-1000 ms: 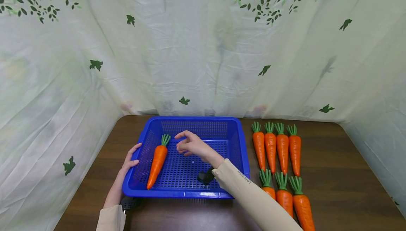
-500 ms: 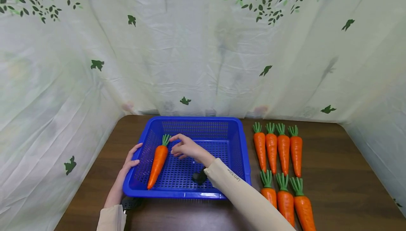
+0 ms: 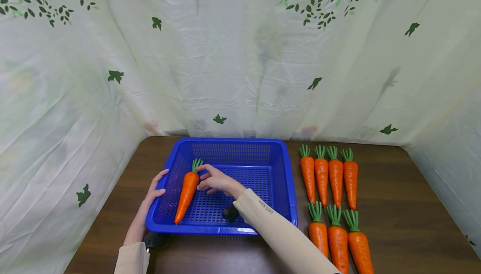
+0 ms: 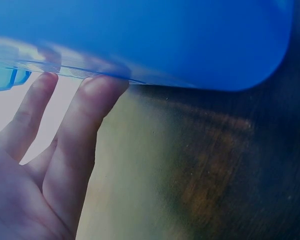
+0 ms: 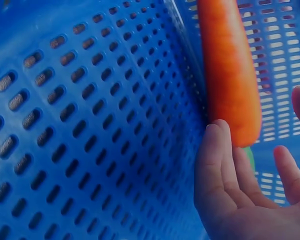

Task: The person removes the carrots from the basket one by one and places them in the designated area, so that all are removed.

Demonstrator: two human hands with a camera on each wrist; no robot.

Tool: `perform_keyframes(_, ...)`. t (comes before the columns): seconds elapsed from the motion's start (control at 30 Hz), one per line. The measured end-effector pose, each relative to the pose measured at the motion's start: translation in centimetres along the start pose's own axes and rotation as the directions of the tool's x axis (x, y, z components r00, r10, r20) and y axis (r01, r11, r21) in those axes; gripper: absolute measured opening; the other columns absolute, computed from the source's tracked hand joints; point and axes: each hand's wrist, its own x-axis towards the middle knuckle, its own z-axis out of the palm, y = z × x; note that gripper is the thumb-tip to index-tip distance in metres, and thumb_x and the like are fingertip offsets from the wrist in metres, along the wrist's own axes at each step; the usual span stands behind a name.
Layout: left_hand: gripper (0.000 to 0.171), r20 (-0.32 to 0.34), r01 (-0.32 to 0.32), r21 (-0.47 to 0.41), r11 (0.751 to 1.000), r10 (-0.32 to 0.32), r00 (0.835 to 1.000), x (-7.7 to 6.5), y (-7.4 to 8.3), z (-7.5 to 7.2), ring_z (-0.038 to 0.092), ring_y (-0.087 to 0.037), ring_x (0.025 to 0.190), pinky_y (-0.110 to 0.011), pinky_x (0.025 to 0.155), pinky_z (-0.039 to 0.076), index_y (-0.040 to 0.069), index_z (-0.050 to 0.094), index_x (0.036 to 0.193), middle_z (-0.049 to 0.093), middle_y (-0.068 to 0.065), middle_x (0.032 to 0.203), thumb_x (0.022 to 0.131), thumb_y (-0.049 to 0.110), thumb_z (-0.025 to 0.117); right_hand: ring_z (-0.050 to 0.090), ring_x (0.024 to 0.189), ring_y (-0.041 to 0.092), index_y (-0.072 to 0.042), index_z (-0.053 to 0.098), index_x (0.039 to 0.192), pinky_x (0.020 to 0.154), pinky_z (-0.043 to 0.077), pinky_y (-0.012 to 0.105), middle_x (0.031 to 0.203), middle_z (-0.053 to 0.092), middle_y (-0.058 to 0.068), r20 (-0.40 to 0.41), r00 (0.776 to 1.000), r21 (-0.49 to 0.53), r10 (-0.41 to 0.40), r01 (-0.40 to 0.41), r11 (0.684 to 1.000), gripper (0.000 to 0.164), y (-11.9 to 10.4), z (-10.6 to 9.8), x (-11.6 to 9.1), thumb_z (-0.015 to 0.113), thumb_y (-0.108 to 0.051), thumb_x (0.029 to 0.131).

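A single orange carrot [image 3: 186, 196] with a green top lies along the left side of the blue plastic basket [image 3: 221, 230]. My right hand [image 3: 218, 182] reaches in from the right, beside the carrot's top end. Its fingers are spread and loosely bent. In the right wrist view the fingertips [image 5: 217, 131] meet or nearly meet the carrot's thick end, and no grip shows. My left hand [image 3: 152, 192] rests against the basket's left outer wall. Seen from the left wrist, its fingers [image 4: 77, 140] are mostly straight and touch the blue wall.
Several carrots [image 3: 328, 178] lie in two rows on the brown table [image 3: 402, 207], right of the basket. A dark wrist camera [image 3: 230, 213] hangs under the right wrist, and another black device [image 3: 155, 239] sits by the left wrist. A leaf-print curtain [image 3: 240, 77] encloses the table.
My right hand has moved left and slightly down inside the basket, up to the carrot's top end. The left hand, the basket and the carrots keep their places.
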Motion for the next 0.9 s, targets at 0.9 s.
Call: perform_keyframes(0.9,0.062,-0.004,0.007,0.071,0.997,-0.006,1.000,0.9,2.4,2.3,0.048,-0.005,0.115,-0.016,0.090,0.036,0.022,0.042,0.145,0.046,0.007,0.134,0.087,0.000,0.040,0.061,0.090,0.034,-0.007,0.035,0.146,0.083,0.050,0.044,0.118,0.050,0.011,0.057,0.997,0.052,0.053,-0.056,0.997,0.074,0.6,1.5,1.7,0.061,0.010,0.079)
